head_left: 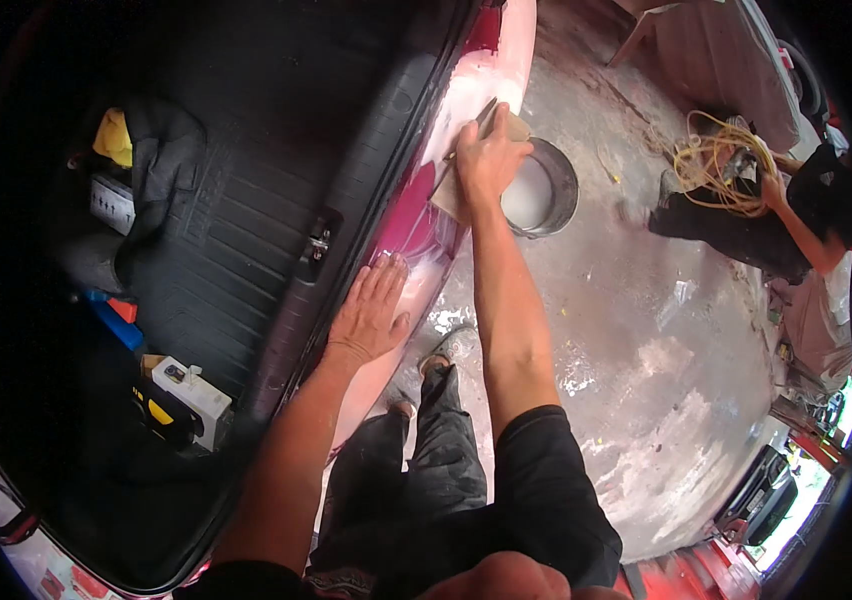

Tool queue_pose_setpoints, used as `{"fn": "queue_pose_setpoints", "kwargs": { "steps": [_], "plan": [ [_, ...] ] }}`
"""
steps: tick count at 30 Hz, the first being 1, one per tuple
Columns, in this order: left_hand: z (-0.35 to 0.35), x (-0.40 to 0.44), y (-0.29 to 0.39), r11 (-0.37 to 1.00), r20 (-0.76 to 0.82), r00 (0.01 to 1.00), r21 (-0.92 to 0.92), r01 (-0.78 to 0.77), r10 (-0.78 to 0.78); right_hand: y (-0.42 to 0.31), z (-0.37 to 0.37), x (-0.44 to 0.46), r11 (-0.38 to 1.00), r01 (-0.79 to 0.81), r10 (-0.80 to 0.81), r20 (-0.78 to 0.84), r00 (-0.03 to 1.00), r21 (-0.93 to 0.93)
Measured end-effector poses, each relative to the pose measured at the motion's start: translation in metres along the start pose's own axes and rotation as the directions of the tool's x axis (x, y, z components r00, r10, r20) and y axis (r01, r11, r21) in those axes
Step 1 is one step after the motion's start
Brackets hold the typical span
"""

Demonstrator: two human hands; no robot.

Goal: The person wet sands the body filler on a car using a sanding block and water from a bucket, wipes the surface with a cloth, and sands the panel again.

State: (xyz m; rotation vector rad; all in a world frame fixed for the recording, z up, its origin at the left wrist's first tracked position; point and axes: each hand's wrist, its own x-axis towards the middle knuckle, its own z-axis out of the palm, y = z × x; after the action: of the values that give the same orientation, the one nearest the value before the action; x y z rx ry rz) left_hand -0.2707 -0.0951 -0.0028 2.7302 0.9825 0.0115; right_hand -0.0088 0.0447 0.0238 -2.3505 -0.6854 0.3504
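Observation:
My right hand [491, 165] is closed round a piece of sandpaper [450, 195], pressed on the car's bumper, where pink, white and magenta patches show. Part of a dark flat edge sticks up by its fingers. Lower down the same bumper [412, 215], my left hand [371, 310] lies flat with its fingers spread. A round dark bucket [574, 190] holding cloudy liquid stands on the floor just right of my right hand. The open car trunk [246, 190], with its metal latch [320, 243], is to the left of both hands.
Inside the trunk are a white box [201, 400], a blue and red object [118, 318] and a black cloth [168, 150] beside something yellow. At the right, another person [806, 215] holds a coiled yellow hose [721, 165]. My feet are on the stained concrete floor [626, 350].

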Motion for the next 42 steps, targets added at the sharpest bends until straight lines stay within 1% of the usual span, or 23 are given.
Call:
{"fn": "queue_pose_setpoints", "kwargs": {
  "steps": [1,4,6,7,8,10,13,16,17,18,20,22,24,26,29,30,32,34,35,36,38,41,42],
  "plan": [
    [-0.001,0.001,0.0,1.0,-0.002,1.0,-0.006,0.002,-0.002,-0.005,-0.003,0.005,1.0,-0.01,0.01,0.011,1.0,-0.005],
    [-0.006,0.0,0.004,0.999,0.007,1.0,-0.048,0.008,-0.008,0.054,0.008,-0.035,0.973,0.229,-0.229,-0.134,0.964,-0.014],
    [-0.007,0.004,0.005,0.997,-0.005,1.0,-0.072,-0.001,0.001,0.074,-0.005,-0.088,0.982,0.187,-0.19,-0.156,0.969,-0.03],
    [-0.006,0.005,0.004,0.997,-0.017,1.0,-0.073,-0.006,0.004,0.073,-0.007,-0.09,0.981,0.194,-0.195,-0.134,0.972,-0.019],
    [-0.002,0.0,0.003,0.998,-0.015,1.0,-0.066,-0.003,0.002,0.071,-0.002,-0.076,0.986,0.162,-0.164,-0.116,0.98,-0.031],
    [-0.003,-0.006,0.004,0.999,-0.019,1.0,-0.046,-0.003,0.002,0.025,-0.005,-0.037,0.997,0.063,-0.066,-0.077,0.995,-0.04],
    [-0.002,-0.001,0.003,0.999,-0.011,1.0,-0.033,0.006,-0.006,-0.01,-0.006,0.008,0.999,-0.006,0.006,0.019,1.0,-0.037],
    [-0.007,0.001,0.005,0.999,0.034,0.999,-0.038,0.023,-0.022,0.043,0.007,-0.023,0.976,0.218,-0.217,-0.119,0.969,-0.005],
    [-0.007,0.003,0.006,0.999,0.027,1.0,-0.042,0.012,-0.011,0.06,-0.002,-0.048,0.959,0.283,-0.281,-0.128,0.951,-0.004],
    [-0.007,0.002,0.004,0.999,0.02,1.0,-0.043,0.007,-0.006,0.074,-0.005,-0.076,0.977,0.21,-0.211,-0.108,0.971,-0.022],
    [-0.004,0.003,0.004,0.999,0.014,1.0,-0.046,0.017,-0.016,0.075,-0.003,-0.084,0.992,0.126,-0.125,-0.086,0.988,0.01],
    [-0.003,0.0,0.003,0.999,0.035,0.999,-0.038,0.016,-0.015,0.035,0.007,-0.04,0.995,0.065,-0.074,-0.115,0.991,-0.082],
    [-0.001,0.0,0.004,1.0,0.007,1.0,-0.024,0.012,-0.012,0.002,0.012,0.005,0.986,0.075,-0.091,-0.109,0.99,-0.149],
    [-0.003,-0.001,0.002,1.0,-0.016,1.0,-0.024,0.005,-0.005,-0.007,0.012,0.016,0.993,0.034,-0.042,-0.069,0.997,-0.113],
    [-0.005,-0.001,0.002,0.999,-0.01,1.0,-0.047,-0.012,0.011,0.061,0.02,-0.029,0.974,0.222,-0.227,-0.161,0.96,-0.048],
    [-0.006,-0.001,0.002,0.999,0.001,1.0,-0.042,-0.008,0.008,0.064,0.003,-0.061,0.985,0.168,-0.171,-0.111,0.979,-0.029],
    [-0.006,0.004,0.005,0.999,0.0,1.0,-0.04,0.0,0.0,0.08,0.0,-0.086,0.981,0.191,-0.193,-0.075,0.978,-0.035],
    [-0.006,-0.001,0.003,1.0,0.001,1.0,-0.024,-0.002,0.002,0.056,0.014,-0.051,0.971,0.219,-0.233,-0.15,0.961,-0.099],
    [-0.003,-0.005,0.002,1.0,0.011,1.0,-0.024,0.003,-0.002,0.024,0.011,-0.03,0.992,0.076,-0.085,-0.083,0.993,-0.099],
    [-0.001,-0.003,0.002,1.0,0.007,1.0,-0.021,0.005,-0.005,0.009,0.012,-0.008,0.992,0.098,-0.103,-0.066,0.993,-0.079],
    [0.0,0.003,0.001,1.0,-0.013,1.0,-0.017,0.007,-0.007,-0.015,0.01,0.015,0.992,0.021,-0.025,-0.034,0.999,-0.124],
    [-0.002,-0.001,0.002,1.0,0.002,1.0,-0.03,0.007,-0.007,0.039,0.021,-0.019,0.973,0.23,-0.229,-0.164,0.96,-0.009],
    [-0.001,-0.001,0.003,0.999,0.006,1.0,-0.031,0.008,-0.008,0.049,0.01,-0.045,0.98,0.194,-0.196,-0.133,0.972,-0.035]
  ]
}}
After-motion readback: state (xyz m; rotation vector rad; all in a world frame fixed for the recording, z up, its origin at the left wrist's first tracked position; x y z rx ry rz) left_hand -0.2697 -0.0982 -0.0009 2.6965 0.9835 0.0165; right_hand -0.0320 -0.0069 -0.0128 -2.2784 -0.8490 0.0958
